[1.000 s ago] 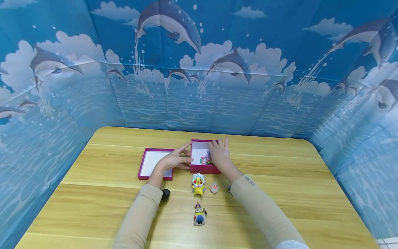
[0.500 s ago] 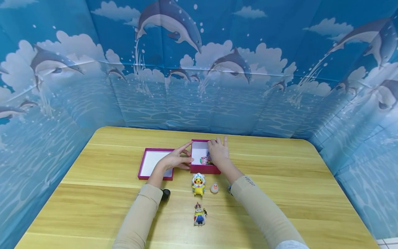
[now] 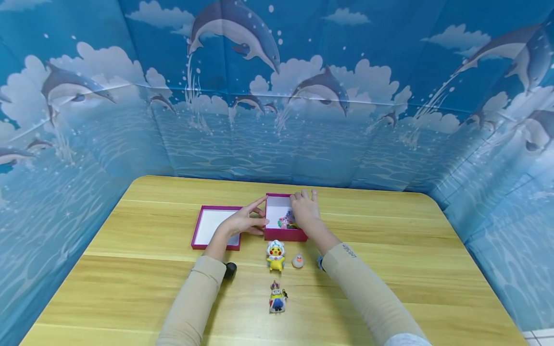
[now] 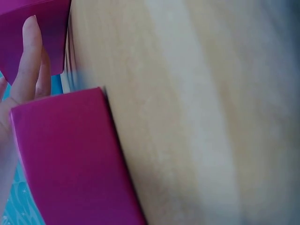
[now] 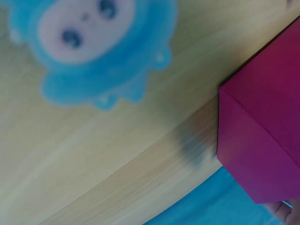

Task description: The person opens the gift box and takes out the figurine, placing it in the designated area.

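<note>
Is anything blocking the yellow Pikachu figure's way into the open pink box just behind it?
Nothing visible does. The yellow Pikachu figure stands on the table directly in front of the pink box, with bare wood between. The left hand rests at the box's left wall, and the right hand lies over its right side.

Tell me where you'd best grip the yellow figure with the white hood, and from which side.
Probably around its body, from above. The yellow figure appears to stand upright on the table, apart from the magenta box behind it and the small grey toy on its right. Thumb and finger on its left and right flanks should fit; both sides look free.
</note>
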`<state>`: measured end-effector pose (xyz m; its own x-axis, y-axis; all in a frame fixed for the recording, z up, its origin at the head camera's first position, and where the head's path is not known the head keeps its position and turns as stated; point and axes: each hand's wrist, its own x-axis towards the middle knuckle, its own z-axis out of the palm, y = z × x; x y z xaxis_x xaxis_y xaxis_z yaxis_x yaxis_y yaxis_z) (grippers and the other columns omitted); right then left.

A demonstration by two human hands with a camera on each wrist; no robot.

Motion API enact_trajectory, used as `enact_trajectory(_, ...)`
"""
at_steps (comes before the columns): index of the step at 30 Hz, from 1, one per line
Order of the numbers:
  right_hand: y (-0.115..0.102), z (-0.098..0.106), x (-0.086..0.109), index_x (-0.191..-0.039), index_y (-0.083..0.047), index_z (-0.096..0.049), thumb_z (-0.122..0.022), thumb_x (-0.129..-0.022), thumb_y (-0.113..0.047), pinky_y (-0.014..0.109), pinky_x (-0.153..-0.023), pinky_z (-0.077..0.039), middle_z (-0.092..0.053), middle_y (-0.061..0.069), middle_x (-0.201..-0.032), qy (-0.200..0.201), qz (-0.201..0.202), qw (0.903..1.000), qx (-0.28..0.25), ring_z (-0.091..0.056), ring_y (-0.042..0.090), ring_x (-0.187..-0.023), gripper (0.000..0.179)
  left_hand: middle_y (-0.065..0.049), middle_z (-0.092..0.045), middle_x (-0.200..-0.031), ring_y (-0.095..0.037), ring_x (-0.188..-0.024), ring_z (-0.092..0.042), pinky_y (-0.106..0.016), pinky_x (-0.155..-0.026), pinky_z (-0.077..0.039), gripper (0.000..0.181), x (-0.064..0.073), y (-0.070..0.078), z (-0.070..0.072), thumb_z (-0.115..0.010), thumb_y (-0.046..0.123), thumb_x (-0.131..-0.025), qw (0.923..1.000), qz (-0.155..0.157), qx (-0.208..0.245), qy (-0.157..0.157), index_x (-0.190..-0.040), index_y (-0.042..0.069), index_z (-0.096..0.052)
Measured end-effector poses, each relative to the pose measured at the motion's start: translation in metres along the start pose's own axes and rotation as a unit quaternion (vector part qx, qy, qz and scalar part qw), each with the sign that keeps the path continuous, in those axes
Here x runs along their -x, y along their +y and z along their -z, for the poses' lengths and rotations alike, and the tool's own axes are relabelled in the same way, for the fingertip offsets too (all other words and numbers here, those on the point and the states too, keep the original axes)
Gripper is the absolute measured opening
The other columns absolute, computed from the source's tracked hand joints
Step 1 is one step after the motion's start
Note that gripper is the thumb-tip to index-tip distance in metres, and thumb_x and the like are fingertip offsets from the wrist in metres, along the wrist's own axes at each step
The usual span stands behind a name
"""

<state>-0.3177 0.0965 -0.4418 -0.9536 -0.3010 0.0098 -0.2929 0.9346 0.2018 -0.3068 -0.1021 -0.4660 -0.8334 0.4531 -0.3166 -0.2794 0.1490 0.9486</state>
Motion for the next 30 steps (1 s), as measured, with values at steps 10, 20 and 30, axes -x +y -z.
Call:
enact_trajectory(10,-0.0011,-0.0018,0.0003,-0.127,-0.010,-0.052,-0.069,-0.079,-0.005,0.053,-0.109,-0.017,-0.048,0.009,-0.127,0.018,0.002,0.9998,-0.007,-0.035,0.026,-0.121,0.051,-0.012,-0.038,-0.114,-0.022,-0.080,-0.058,-0.039,-0.078,-0.054,0.074,0.0005,-0.0003,-0.0006,-0.060,0.007,-0.088,1.0000,-0.001,-0.002,-0.002,-0.145,0.035,-0.022)
enact_trajectory(20,0.0002,0.0018,0.0007,-0.130,-0.012,-0.052,-0.068,-0.080,-0.016,0.055,-0.109,-0.015,-0.052,0.008,-0.127,-0.010,-0.002,0.9999,-0.003,-0.035,0.027,-0.122,0.052,-0.011,-0.038,-0.114,-0.022,-0.081,-0.058,-0.038,-0.078,-0.054,0.074,0.0014,0.0006,-0.0014,-0.061,0.007,-0.088,1.0000,0.003,-0.005,0.000,-0.144,0.036,-0.022)
enact_trajectory(30,0.0030,0.0019,-0.0004,-0.122,-0.011,-0.059,-0.064,-0.082,-0.019,0.054,-0.109,-0.013,-0.056,0.005,-0.120,-0.025,0.017,0.9989,0.036,-0.037,0.026,-0.118,0.041,-0.011,-0.038,-0.115,-0.021,-0.083,-0.057,-0.038,-0.078,-0.054,0.074,0.0013,-0.0003,-0.0003,-0.061,0.007,-0.087,1.0000,-0.002,-0.004,-0.005,-0.144,0.035,-0.023)
